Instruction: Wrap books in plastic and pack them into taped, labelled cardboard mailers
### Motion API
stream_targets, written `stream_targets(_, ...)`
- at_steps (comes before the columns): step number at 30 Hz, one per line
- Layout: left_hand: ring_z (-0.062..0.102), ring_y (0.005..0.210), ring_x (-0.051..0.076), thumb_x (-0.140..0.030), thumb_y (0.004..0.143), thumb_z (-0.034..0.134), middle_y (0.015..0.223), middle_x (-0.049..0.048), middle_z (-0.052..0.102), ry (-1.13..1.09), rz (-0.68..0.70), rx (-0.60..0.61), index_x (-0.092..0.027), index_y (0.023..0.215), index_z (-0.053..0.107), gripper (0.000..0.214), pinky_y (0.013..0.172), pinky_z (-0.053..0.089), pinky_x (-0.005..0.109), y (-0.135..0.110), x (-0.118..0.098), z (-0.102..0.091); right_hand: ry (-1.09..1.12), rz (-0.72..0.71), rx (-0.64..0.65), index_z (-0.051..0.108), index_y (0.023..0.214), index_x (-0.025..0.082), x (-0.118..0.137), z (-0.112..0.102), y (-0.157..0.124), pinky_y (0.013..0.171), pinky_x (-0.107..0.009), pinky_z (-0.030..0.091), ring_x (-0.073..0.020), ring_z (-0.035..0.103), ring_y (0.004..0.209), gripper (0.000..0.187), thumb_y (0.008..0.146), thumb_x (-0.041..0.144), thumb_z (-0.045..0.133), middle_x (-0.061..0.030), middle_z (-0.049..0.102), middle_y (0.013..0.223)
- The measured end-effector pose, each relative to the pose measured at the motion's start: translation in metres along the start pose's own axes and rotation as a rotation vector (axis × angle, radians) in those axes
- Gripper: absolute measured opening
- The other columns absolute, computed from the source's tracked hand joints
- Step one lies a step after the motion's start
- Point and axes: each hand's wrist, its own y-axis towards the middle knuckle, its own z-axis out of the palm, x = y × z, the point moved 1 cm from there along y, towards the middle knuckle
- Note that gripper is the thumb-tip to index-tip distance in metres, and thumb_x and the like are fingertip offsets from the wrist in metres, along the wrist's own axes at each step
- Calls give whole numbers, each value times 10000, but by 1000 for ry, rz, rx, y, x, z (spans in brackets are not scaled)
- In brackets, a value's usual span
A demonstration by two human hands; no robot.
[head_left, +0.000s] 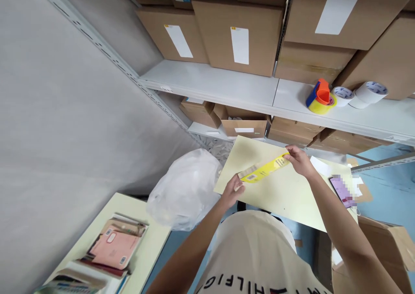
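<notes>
A thin yellow book (264, 170) with a barcode label at its near end is held flat over a pale yellow table (285, 194). My left hand (232, 190) pinches its near left end, fingers closed. My right hand (298, 160) grips its far right end, fingers closed too. The book hangs slightly above the table top between both hands.
A white plastic bag (184, 190) sits left of the table. A second table at lower left carries stacked books (113, 246). A phone (343, 191) lies at the right. Shelves hold cardboard boxes (238, 36), a tape dispenser (320, 96) and tape rolls (366, 93).
</notes>
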Motion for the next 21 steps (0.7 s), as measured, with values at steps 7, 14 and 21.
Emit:
stream_targets(7,712,833,230,-623,712,706,928,80,754,71,-25,-155,-189,873,616,471,724,575,336,-2,-18,14,128,180,7,682,1116,221,0,-7,-6,617,-342,558,-203,660,739,500,764,575,686,-73,728,962)
stream_targets(14,711,953,272,-606,653,770,1037,118,741,-198,-203,-155,-172,1005,626,577,822,586,407,-11,-7,25,250,261,-1,707,1150,254,-21,-22,-30,689,-374,591,-210,679,809,543,694,539,782,-54,748,999)
stream_targets(21,704,945,271,-533,562,830,999,110,750,-141,-246,-175,-172,927,701,529,805,571,369,-2,-3,14,249,256,-81,748,1076,243,-34,-17,-26,701,-376,585,-216,680,803,522,658,551,801,-57,755,1002)
